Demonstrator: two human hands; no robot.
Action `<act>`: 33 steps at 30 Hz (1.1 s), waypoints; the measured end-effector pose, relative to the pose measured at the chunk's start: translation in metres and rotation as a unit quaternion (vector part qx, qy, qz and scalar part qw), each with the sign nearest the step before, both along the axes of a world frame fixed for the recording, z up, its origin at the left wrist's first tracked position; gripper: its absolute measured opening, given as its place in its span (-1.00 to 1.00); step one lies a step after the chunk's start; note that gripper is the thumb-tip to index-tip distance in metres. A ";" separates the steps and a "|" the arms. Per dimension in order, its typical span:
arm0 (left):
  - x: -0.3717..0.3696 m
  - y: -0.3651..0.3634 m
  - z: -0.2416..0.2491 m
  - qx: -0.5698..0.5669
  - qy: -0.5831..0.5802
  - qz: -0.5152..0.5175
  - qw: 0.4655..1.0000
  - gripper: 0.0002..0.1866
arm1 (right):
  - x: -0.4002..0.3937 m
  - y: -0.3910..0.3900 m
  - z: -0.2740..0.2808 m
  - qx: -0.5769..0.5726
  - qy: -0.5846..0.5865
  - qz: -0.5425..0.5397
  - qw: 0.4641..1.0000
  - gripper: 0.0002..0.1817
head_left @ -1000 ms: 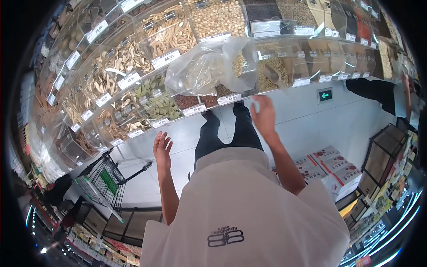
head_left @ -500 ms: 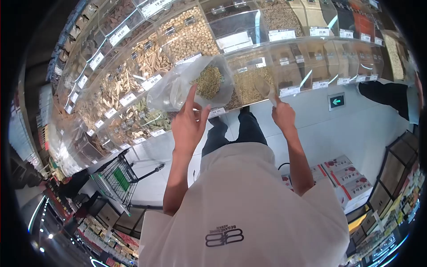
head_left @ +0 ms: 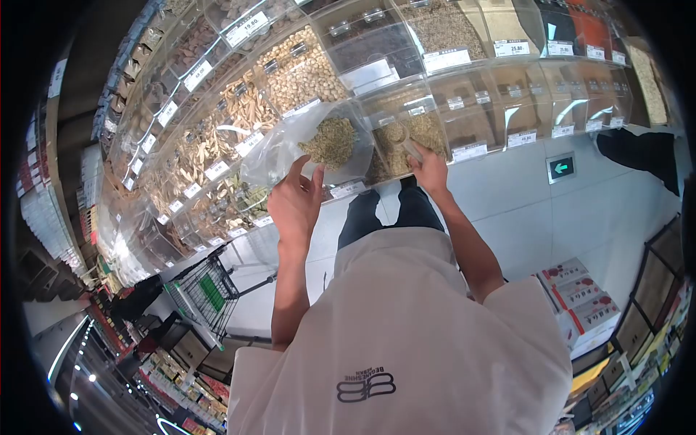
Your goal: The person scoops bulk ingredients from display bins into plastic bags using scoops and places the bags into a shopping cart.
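My left hand (head_left: pixel 296 199) is at the near rim of a clear plastic bag (head_left: pixel 268 163), index finger and thumb curved towards each other and the other fingers curled. Inside the bag lies a mound of small green-brown dried seeds or herbs (head_left: pixel 332 143). The bag rests over the sloping lids of the bulk bins. To its right, my right hand (head_left: pixel 431 171) is closed round the handle of a scoop (head_left: pixel 409 148). The scoop's bowl is at a bin of similar green-brown goods (head_left: pixel 426 130), below its hinged clear lid.
Clear bins of chickpeas (head_left: pixel 304 72), pale dried slices (head_left: pixel 246 109) and brown powders (head_left: pixel 467 119) surround the bag, with price labels along their edges. A shopping cart (head_left: pixel 206 293) stands lower left. Stacked cartons (head_left: pixel 580 297) are at lower right. A person's dark-clothed leg (head_left: pixel 638 156) shows at the right.
My right hand has moved left and the scoop's bowl has swung up and left across the bin. My left index finger and thumb have drawn closer together. The view has shifted slightly.
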State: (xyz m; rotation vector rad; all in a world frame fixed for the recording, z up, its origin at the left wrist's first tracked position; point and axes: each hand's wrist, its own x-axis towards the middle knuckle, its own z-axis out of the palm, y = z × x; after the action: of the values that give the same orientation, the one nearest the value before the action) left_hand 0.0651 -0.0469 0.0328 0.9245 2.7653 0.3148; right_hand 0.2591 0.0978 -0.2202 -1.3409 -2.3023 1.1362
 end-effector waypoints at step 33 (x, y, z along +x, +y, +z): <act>-0.004 -0.029 -0.024 0.179 -0.048 -0.062 0.981 -0.62 | 0.098 -0.005 0.091 -0.110 0.121 -0.003 0.986 -0.54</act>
State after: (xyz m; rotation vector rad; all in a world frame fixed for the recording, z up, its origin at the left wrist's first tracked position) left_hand 0.0611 -0.0760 0.0083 1.1219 2.5927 0.8332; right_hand 0.3568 0.0926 -0.1292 -1.2007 -2.0468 1.4979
